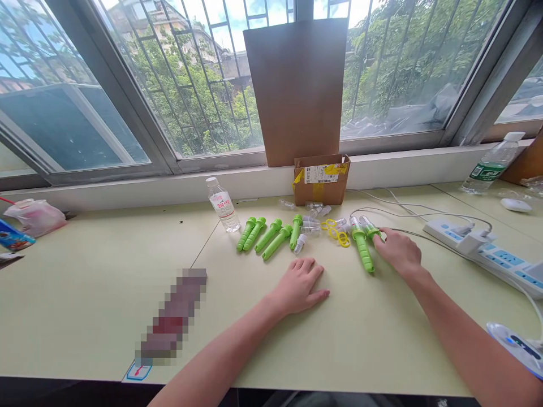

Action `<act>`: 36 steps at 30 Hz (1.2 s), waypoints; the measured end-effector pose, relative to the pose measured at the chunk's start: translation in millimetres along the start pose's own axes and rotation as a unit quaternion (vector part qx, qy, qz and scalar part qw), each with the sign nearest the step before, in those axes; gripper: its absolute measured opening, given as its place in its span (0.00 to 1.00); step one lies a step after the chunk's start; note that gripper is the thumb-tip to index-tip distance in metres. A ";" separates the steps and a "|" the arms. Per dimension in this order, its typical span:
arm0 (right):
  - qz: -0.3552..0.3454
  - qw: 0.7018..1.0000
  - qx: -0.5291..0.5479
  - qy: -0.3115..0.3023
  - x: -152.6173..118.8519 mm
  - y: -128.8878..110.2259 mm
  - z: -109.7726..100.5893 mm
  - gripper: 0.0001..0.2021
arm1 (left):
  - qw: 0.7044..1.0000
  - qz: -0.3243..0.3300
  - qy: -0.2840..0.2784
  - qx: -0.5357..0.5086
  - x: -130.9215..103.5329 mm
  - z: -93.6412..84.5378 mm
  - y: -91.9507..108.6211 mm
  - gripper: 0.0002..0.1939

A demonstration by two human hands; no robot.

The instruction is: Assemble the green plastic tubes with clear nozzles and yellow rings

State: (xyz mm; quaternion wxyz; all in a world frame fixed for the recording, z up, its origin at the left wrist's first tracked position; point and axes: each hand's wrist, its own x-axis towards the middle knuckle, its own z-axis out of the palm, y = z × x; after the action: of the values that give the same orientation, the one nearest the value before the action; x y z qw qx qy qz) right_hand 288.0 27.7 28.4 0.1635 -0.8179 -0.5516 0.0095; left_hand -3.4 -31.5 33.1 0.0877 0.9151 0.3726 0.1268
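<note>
My right hand (399,251) is closed at the table's right-centre on a green plastic handle (370,226) topped with a clear tube. My fingers and palm cover its lower part. Close beside it lies another green handle with a clear tube (363,254). My left hand (299,285) rests palm down on the table with its fingers spread, holding nothing. Beyond it are several loose green handles (276,243), ribbed and collared. Between them and my right hand lie small clear plastic tubes (311,229), a white-capped piece (300,243) and yellow rings (343,239).
A small open cardboard box (318,192) stands by the window wall. One water bottle (224,206) is behind the green handles, another bottle (487,169) at the far right. Cables run to a white power strip (492,254). A blurred-out flat object (173,316) lies left.
</note>
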 end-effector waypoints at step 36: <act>-0.341 0.931 0.043 0.125 -32.2 -35.5 13.7 0.14 | 0.988 -0.071 0.106 0.087 3.8 -1.1 -24.6 0.20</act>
State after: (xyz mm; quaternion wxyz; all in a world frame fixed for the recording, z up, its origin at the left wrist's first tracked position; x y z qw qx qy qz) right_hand 240.7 14.0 20.0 0.2590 -0.5673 -0.7716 -0.1255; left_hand -17.3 -11.3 28.6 -0.0234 0.8720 0.4531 0.1841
